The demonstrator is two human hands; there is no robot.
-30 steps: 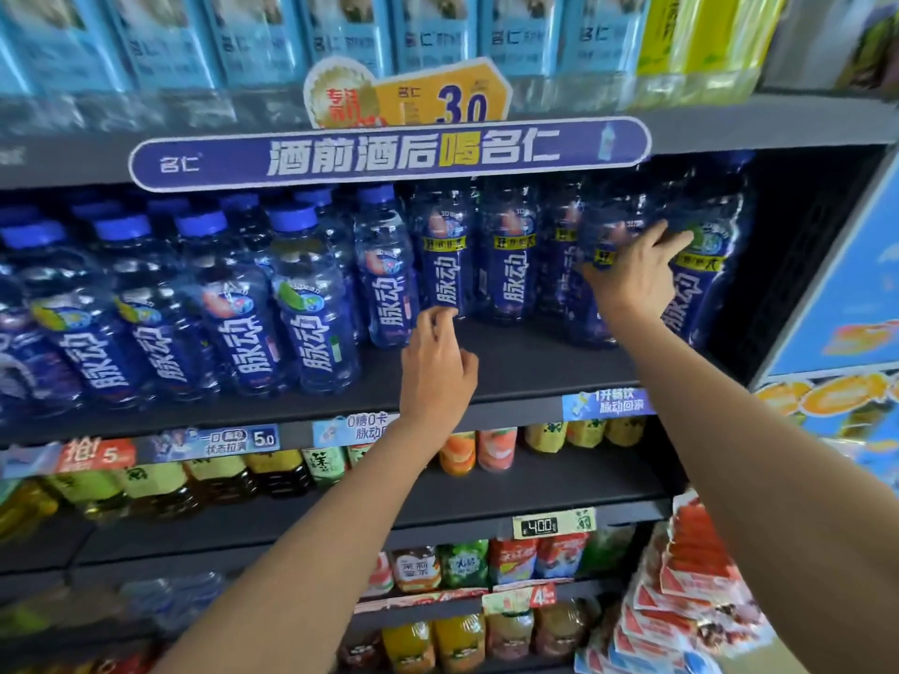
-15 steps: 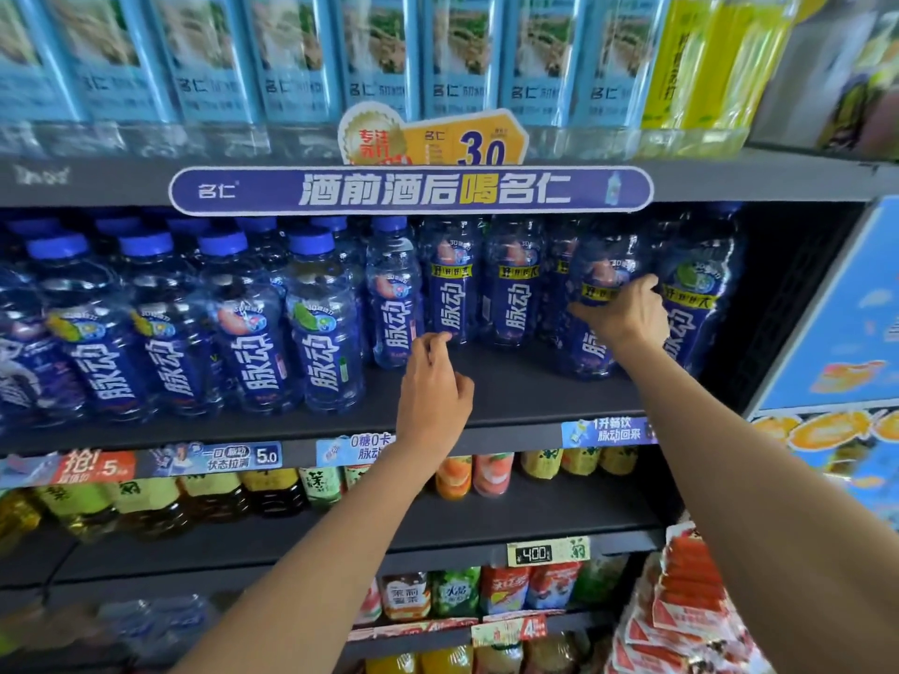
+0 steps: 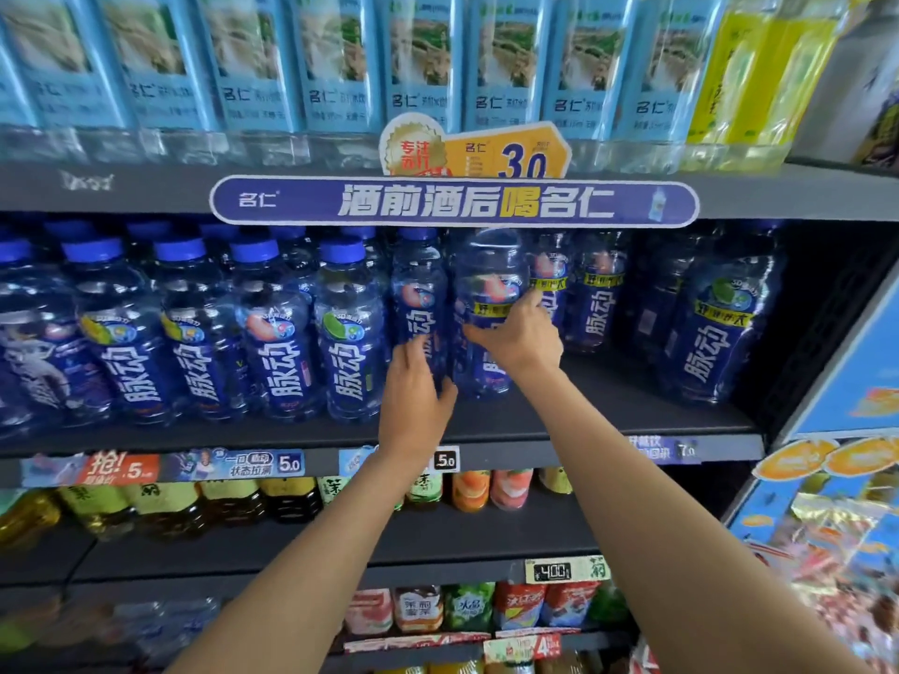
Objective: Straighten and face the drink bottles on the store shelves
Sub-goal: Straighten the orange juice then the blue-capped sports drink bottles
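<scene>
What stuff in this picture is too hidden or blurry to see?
- Head view: the right hand covers the label middle of the big blue bottle it grips.
- The left hand hides the lower part of a neighbouring bottle.
- Back-row bottles: hidden behind the front row.
- Price tags: small print blurred.
- Top-shelf bottles: tops cut off by the edge.

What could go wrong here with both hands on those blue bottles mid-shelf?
1. The right hand grips a large bottle that looks lifted and close to the shelf banner; it may knock the banner.
2. The left hand holds the neighbouring bottle; the two could bump and topple the packed row.
</scene>
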